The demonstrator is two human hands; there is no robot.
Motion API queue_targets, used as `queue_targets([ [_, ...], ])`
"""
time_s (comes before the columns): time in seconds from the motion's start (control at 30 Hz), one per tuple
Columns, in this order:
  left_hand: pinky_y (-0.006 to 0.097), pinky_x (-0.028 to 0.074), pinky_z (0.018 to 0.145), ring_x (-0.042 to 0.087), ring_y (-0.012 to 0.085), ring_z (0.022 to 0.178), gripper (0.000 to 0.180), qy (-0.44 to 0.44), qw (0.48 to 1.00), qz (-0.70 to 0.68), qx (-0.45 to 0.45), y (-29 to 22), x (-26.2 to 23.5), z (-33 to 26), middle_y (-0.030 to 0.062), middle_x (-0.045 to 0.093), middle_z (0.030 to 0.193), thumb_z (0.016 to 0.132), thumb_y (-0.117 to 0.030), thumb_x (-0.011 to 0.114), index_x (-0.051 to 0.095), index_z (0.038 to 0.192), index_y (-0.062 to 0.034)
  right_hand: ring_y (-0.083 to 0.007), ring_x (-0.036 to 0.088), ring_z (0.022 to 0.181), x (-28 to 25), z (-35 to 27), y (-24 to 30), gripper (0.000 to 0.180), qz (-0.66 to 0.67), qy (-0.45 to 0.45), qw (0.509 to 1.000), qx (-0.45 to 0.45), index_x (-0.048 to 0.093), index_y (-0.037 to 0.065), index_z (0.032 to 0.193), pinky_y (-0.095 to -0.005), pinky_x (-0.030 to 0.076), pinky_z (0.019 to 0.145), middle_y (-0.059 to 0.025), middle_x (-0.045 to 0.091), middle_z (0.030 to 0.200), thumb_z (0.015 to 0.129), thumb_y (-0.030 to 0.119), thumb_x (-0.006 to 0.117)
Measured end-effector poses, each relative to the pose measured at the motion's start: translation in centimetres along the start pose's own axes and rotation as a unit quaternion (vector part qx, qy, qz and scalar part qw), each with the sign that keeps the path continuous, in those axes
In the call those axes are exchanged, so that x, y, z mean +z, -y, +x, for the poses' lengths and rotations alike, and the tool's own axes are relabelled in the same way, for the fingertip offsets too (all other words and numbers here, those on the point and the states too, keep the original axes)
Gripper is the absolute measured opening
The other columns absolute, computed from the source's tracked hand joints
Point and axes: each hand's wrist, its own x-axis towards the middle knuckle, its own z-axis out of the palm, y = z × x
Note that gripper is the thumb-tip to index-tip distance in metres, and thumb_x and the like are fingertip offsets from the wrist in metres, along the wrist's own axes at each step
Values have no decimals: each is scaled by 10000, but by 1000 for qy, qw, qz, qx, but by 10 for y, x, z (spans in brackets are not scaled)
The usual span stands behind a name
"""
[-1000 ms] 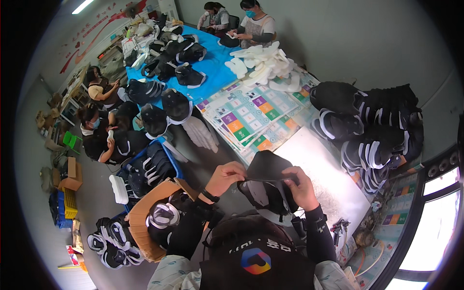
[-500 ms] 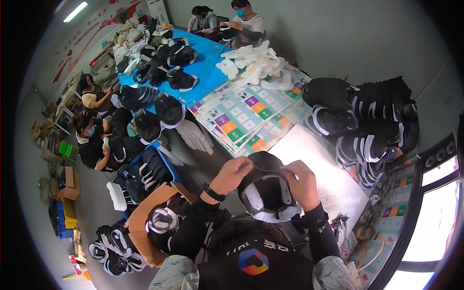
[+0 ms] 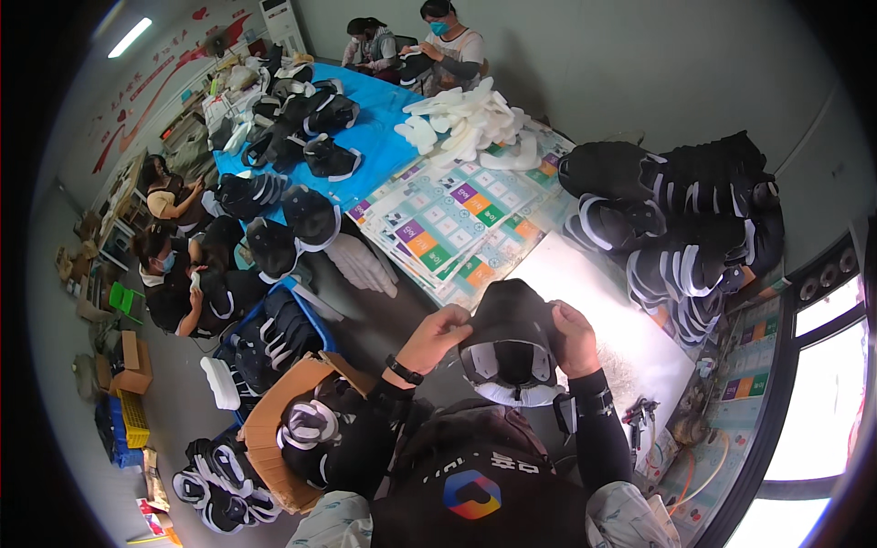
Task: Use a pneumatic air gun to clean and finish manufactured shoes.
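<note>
A black cap-like piece of headgear (image 3: 510,315) with a white-padded inside is in front of my chest, at the near edge of the table. Its rounded black crown points away from me and the hollow with white pads faces me. My left hand (image 3: 440,334) pinches its left edge between thumb and fingers. On the opposite side, my right hand (image 3: 574,340) grips the right edge, with some fingers hidden behind it. A white band (image 3: 516,395) runs along the near rim.
Stacked black headgear (image 3: 681,215) stands on the right of the table. Printed sheets (image 3: 448,224) and white pads (image 3: 480,123) lie beyond my hands. A cardboard box (image 3: 265,438) and blue crate (image 3: 315,320) are at my left. An air-gun-like tool (image 3: 641,411) sits at right. Several co-workers sit around.
My hands have moved from the dark edge stretched across the top to the two sides of the headgear. More of its crown now shows, and the view has shifted slightly.
</note>
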Motion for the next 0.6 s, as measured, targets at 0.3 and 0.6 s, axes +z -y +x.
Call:
queue_targets([
  [0.3, 233, 394, 735, 444, 58, 814, 144, -78, 987, 110, 84, -27, 17, 20, -43, 499, 880, 1082, -159, 576, 567, 1016, -32, -184, 632, 1156, -9, -4, -3, 353, -119, 53, 985, -113, 594, 11, 1348, -291, 481, 1008, -89, 663, 1232, 1045, 191, 581],
  [0.6, 260, 499, 981, 627, 132, 1141, 351, 47, 988, -145, 14, -58, 12, 72, 42, 676, 1216, 1067, -136, 570, 563, 1395, -12, -417, 675, 1143, 11, -17, 35, 468, -535, -175, 784, -262, 607, 83, 1397, -385, 540, 962, -215, 705, 1239, 939, -10, 603],
])
